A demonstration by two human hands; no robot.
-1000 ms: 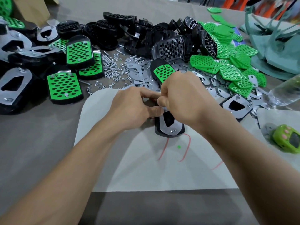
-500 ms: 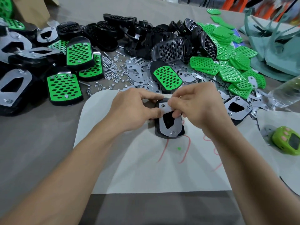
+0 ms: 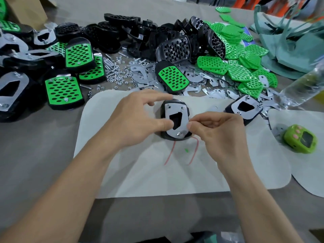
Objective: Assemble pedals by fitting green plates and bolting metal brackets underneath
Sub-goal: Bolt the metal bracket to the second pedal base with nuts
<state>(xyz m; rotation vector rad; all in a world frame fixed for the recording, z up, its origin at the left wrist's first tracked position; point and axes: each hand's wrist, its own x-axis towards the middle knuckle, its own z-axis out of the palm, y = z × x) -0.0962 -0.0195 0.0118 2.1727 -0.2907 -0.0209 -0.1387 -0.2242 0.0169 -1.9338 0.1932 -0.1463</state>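
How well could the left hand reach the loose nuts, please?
Probably yes: the left hand holds nothing, only its thumb rests on the bracket, and the nuts lie just beyond, over bare mat.

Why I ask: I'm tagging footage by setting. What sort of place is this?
Probably a small assembly workshop bench: heaps of black plastic pedal bodies, loose perforated green plastic plates, and scattered small metal nuts and bolts.

We see free room on the near white mat [image 3: 157, 176]. Beyond it, black pedals [image 3: 175, 48], loose brackets [image 3: 140, 74] and green plates [image 3: 242, 74] crowd the tabletop [image 3: 43, 146]; a bottle [image 3: 301, 85] blocks the right.
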